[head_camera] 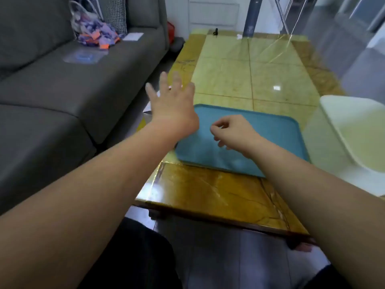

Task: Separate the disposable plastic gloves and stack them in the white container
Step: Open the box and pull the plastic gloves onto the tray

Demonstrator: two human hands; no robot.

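My right hand (231,132) hovers over a blue tray (277,130), its fingers curled and thumb and forefinger pinched together. A faint, hazy clear plastic glove (227,159) lies under it on the tray's near part and seems to be pinched by that hand. My left hand (173,103) stretches out flat with fingers spread, above the table's left edge, holding nothing. The white container (333,105) stands at the table's right side, beside the tray.
The yellow marble-pattern table (227,65) carries a small black object (215,31) at its far end. A grey sofa (62,97) with a bag (93,32) and a clear packet (83,56) runs along the left. Something white (149,107) shows below my left hand.
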